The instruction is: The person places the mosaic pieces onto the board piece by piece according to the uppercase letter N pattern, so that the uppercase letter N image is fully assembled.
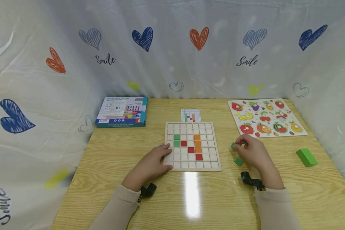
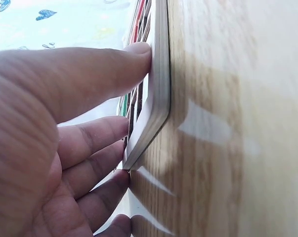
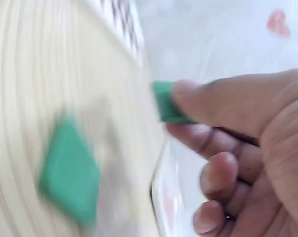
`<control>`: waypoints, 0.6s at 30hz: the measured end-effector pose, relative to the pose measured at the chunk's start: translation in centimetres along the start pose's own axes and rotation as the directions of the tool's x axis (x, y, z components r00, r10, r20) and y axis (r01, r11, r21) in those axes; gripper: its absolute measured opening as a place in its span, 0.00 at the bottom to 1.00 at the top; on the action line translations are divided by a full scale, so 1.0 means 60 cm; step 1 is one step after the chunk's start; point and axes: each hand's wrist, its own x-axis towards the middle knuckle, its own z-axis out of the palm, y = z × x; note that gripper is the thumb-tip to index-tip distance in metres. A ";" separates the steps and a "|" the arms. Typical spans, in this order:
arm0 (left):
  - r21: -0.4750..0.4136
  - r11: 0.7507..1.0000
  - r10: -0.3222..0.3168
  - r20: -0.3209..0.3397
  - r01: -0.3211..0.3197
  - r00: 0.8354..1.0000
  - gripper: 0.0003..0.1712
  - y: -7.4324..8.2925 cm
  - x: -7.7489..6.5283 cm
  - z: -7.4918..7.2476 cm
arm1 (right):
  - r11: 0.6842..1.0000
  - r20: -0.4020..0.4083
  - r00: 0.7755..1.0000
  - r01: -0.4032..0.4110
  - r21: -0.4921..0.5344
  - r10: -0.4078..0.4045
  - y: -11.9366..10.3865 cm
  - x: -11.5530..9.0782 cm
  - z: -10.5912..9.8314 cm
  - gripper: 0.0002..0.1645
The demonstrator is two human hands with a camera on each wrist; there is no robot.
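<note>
A white grid board [image 1: 215, 143] in a wooden frame lies mid-table, with green, red and orange square tiles in some cells. My left hand [image 1: 153, 161] rests at its left edge; in the left wrist view the thumb [image 2: 134, 57] lies on the frame and the fingers are loosely extended. My right hand [image 1: 253, 151], to the right of the board, pinches a green square tile [image 3: 166, 103] between thumb and fingertips. Another green tile [image 1: 238, 161] lies on the table just below that hand, blurred in the right wrist view.
A small pattern card [image 1: 190, 115] sits behind the board. At the back left is a boxed set [image 1: 122, 111]; at the back right, a fruit puzzle board [image 1: 264, 118]. A green block [image 1: 306, 157] stands at far right. A printed curtain [image 1: 172, 48] surrounds the table.
</note>
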 end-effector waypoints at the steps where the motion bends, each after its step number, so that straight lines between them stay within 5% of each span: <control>1: 0.001 1.000 -0.001 0.000 0.001 1.000 0.40 0.000 0.000 0.000 | 1.000 -0.021 0.999 0.024 0.019 -0.024 -0.009 0.002 0.004 0.09; 5: 0.000 1.000 0.000 -0.002 0.000 1.000 0.40 0.000 0.000 0.000 | 0.991 -0.014 0.996 0.092 0.099 -0.091 -0.053 0.013 0.034 0.06; 10: -0.007 1.000 -0.003 -0.003 0.003 1.000 0.40 0.000 -0.001 0.000 | 0.978 0.120 0.981 0.134 0.162 -0.154 -0.116 0.028 0.088 0.03; 18: -0.011 1.000 0.005 0.000 -0.005 1.000 0.39 0.001 0.000 -0.002 | 0.963 0.210 0.947 0.211 0.165 -0.244 -0.183 0.066 0.160 0.02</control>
